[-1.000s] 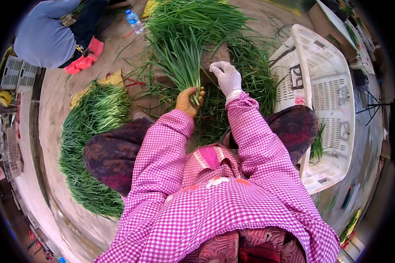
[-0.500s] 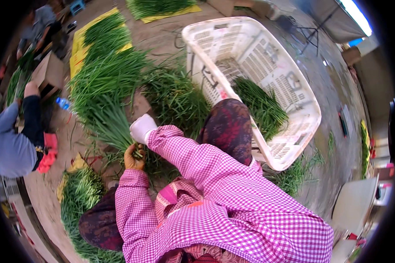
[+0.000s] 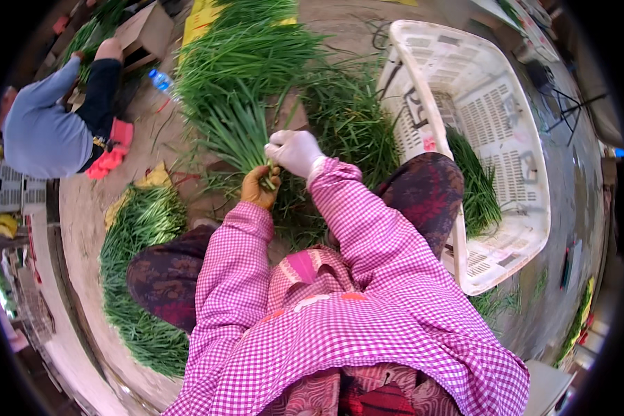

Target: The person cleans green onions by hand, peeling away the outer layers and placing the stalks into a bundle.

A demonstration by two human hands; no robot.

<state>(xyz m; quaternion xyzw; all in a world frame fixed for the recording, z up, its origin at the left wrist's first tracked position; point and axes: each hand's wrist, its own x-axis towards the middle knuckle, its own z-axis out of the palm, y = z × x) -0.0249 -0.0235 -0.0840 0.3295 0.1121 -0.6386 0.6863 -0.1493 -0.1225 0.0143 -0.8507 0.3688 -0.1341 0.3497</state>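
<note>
Bare, dusty concrete ground (image 3: 83, 229) spreads under me, littered with loose green blades; I sit low on it with my knees apart.

Since half a second ago the white crate (image 3: 506, 104) has slid further right and upward in my view, and the other person, in a grey-blue top (image 3: 45, 132), now sits higher up on the left. My hands have stayed together on the same bundle the whole time.

That bundle of green chives (image 3: 236, 132) is my landmark. My left hand (image 3: 260, 186), bare, wraps its fingers closed around the bundle's lower stems. My right hand (image 3: 295, 151), in a white glove, pinches the stems just above the left one, touching it, fingers narrow on the greens.

Right of the bundle a darker pile of chives (image 3: 347, 118) lies on the ground, and beyond that stands the crate with one heap of greens (image 3: 475, 184) inside. Below and left of the bundle a long heap of greens (image 3: 142, 277) curves past my left knee. Up and left of the bundle lies one plastic bottle (image 3: 163, 82), and past it a cardboard box (image 3: 145, 31) near the other person.

I count one crate, one bottle, one box.
</note>
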